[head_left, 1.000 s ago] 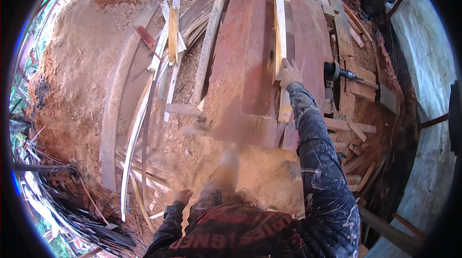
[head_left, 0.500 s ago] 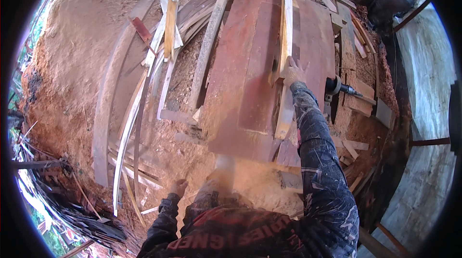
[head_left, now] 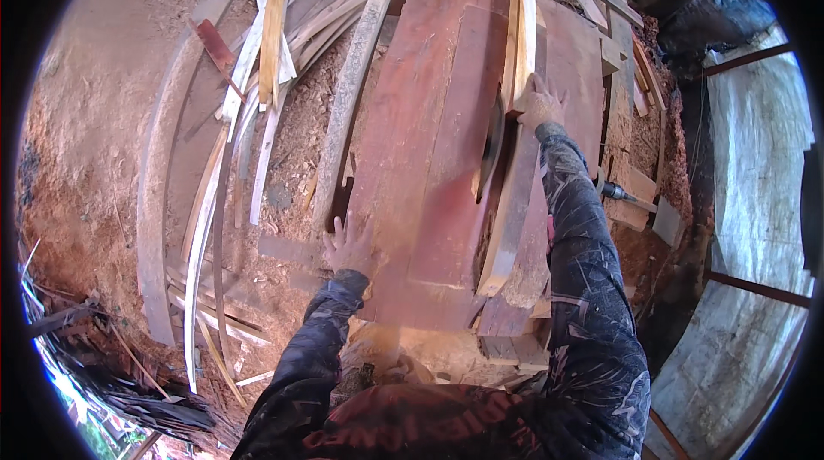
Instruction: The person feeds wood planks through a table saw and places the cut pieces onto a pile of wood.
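My right hand (head_left: 542, 106) rests with fingers apart against the near end of a long pale wooden strip (head_left: 524, 22). That strip points away from me across a reddish-brown wooden worktop (head_left: 403, 117). Just left of the strip's near end, a dark circular saw blade (head_left: 492, 147) rises through a slot. A thicker wooden bar (head_left: 513, 211) lies to the blade's right, below my right hand. At the worktop's near left edge, my left hand (head_left: 348, 243) is spread open and holds nothing; whether its palm touches the wood I cannot tell.
Left of the worktop are a sawdust-covered beam (head_left: 365, 82), thin offcuts (head_left: 202, 288) and a short yellowish piece (head_left: 272, 39). Beyond my right forearm sits a dark, shaft-like metal part (head_left: 614, 190). Sawdust (head_left: 94, 117) covers the ground; a pale sheet (head_left: 760, 160) hangs at right.
My left hand has moved up from near my body to the worktop's left edge, and its fingers have spread. My right hand stays at the pale strip. The view has shifted slightly.
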`<state>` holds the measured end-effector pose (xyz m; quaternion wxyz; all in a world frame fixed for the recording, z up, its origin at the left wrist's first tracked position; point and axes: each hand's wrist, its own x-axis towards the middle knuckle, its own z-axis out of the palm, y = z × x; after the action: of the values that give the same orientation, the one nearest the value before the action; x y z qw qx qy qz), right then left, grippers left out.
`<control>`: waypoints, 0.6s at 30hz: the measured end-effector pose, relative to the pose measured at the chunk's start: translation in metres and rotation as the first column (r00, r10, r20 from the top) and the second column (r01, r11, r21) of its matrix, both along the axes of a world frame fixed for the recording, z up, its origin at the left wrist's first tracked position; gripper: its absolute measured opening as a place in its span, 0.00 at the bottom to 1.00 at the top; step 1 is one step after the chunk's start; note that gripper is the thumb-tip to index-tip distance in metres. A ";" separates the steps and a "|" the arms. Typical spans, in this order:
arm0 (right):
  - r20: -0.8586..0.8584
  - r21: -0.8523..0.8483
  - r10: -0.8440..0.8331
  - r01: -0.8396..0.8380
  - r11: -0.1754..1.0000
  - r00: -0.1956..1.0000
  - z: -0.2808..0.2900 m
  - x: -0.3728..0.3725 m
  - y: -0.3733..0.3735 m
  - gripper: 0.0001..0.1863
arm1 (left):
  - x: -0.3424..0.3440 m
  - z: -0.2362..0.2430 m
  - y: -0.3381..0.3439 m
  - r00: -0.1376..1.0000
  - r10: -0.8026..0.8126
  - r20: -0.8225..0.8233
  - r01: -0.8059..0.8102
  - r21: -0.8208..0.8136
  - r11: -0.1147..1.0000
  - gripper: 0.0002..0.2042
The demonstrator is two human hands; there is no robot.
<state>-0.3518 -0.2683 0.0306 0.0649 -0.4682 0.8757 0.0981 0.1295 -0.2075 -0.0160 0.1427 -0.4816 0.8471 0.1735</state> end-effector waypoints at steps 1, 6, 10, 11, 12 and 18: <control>-0.009 -0.005 0.011 -0.011 1.000 1.000 -0.001 -0.009 -0.012 0.46 | -0.008 -0.003 -0.002 1.000 0.001 0.010 -0.001 0.030 1.000 0.44; -0.040 0.086 -0.064 0.068 0.994 0.997 -0.010 -0.059 -0.064 0.38 | -0.011 -0.016 -0.004 0.994 -0.035 0.103 0.034 0.013 0.999 0.44; 0.118 0.032 -0.096 0.093 0.995 0.988 -0.019 -0.089 -0.098 0.30 | -0.007 -0.021 -0.005 0.996 -0.053 0.067 0.054 -0.010 0.999 0.44; 0.135 0.029 -0.115 0.112 0.993 0.984 -0.022 -0.092 -0.105 0.30 | -0.006 -0.022 -0.006 0.997 -0.042 0.060 0.042 -0.002 0.999 0.44; 0.208 -0.081 -0.185 0.206 0.975 0.960 -0.029 -0.090 -0.105 0.31 | -0.006 -0.024 -0.005 0.998 -0.044 0.050 0.044 -0.010 0.999 0.44; 0.005 -0.016 -0.153 0.153 0.988 0.988 -0.035 -0.089 -0.118 0.34 | 0.001 -0.035 -0.001 0.999 -0.023 -0.028 0.022 -0.040 0.999 0.44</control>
<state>-0.4406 -0.3861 -0.0044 0.0701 -0.4003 0.9098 0.0846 0.1307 -0.2085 -0.0506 0.1228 -0.4721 0.8578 0.1619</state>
